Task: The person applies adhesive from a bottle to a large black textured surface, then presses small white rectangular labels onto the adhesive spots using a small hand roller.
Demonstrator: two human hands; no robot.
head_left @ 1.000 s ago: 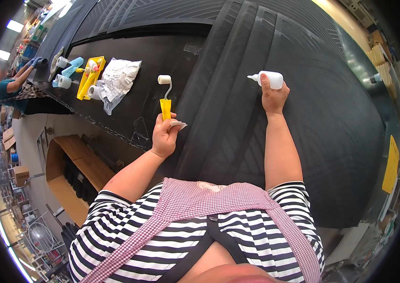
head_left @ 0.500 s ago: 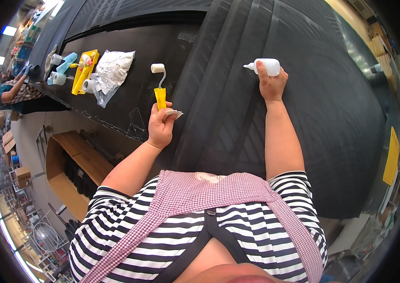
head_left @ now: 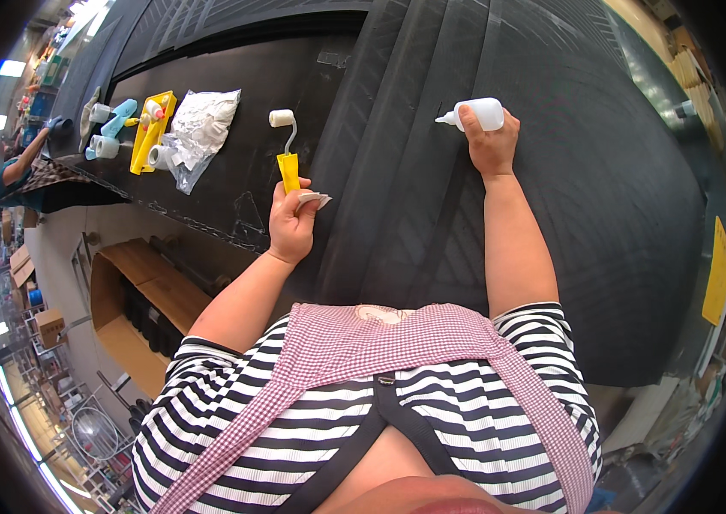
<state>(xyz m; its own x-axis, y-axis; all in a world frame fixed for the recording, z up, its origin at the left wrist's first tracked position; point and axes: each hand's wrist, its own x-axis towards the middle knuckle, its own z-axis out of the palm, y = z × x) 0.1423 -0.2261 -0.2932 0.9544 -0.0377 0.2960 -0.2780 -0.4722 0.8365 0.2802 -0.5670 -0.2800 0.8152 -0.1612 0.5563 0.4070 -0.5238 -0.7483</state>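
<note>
My left hand (head_left: 293, 224) is closed round the yellow handle of a small paint roller (head_left: 288, 163), its white roller head pointing away from me. A folded white cloth or paper piece (head_left: 315, 199) is tucked in the same hand. In my right hand (head_left: 493, 146) lies a white squeeze bottle (head_left: 480, 114), held on its side with the narrow nozzle to the left. That nozzle is over the black ribbed sheet (head_left: 432, 188); whether it touches cannot be made out.
To the left on the black table are a yellow tray (head_left: 152, 135), a plastic bag of white pieces (head_left: 200, 128) and white rolls (head_left: 106, 147). An open cardboard box (head_left: 142, 300) stands below the table edge. Another person (head_left: 16, 171) works at the far left.
The bottle in my right hand has shifted slightly left and nearer the top of the view. The roller in my left hand has hardly moved; the view itself has shifted a little.
</note>
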